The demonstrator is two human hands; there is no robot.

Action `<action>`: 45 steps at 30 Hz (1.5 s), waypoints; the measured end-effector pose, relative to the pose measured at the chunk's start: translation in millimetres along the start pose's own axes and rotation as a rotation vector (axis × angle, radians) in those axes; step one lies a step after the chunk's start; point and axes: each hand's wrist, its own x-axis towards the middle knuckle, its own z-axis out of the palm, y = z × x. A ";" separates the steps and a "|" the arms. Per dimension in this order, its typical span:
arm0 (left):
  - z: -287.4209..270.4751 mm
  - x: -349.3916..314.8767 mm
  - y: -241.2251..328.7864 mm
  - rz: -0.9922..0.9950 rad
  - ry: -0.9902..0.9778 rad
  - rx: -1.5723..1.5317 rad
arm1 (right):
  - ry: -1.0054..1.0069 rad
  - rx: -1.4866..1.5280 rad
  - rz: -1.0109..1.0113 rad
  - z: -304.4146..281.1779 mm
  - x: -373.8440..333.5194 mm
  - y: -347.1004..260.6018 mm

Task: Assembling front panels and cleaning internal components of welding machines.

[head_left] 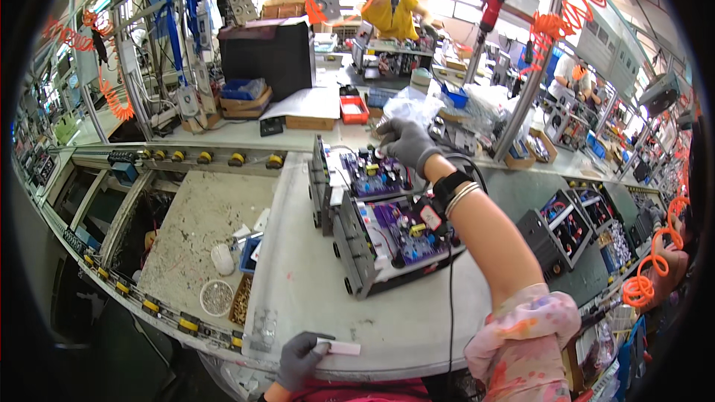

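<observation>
Right hand (404, 141) fingers touch the far circuit-board unit (365, 179) — left hand (299, 359) well apart.

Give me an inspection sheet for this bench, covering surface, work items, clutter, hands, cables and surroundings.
Surface: pale grey worktable, scuffed, with a worn tan mat to its left.
Job's things: two open grey metal chassis units with purple circuit boards, the far one and the near one, side by side.
Clutter: round white dish of small screws, white bottle, red tray farther back.
Grippers: right hand, grey-gloved, reaches over the far unit; whether it grips anything is unclear. Left hand, grey-gloved, holds a small white card at the table's near edge.
Cables: black wrist-strap cord hangs from the right wrist.
Surroundings: orange coiled hoses, other workers at benches behind.
</observation>
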 end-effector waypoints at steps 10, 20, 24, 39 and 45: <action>5.3 0.2 18.5 -0.003 0.021 -0.036 | 0.078 -0.503 0.138 34.6 35.7 22.6; 1.5 -2.7 10.6 0.011 0.011 0.005 | 0.257 -0.719 0.093 38.8 28.7 -3.1; 0.3 6.6 -3.5 0.111 0.007 0.067 | 0.412 -0.038 -0.094 6.8 -4.1 -45.5; 6.0 -0.4 68.0 0.408 -0.222 0.428 | -0.382 -0.033 -0.246 79.4 -293.0 -78.9; 16.1 -3.7 65.6 0.538 -0.174 0.426 | -0.317 -0.063 -0.313 77.6 -307.1 -71.8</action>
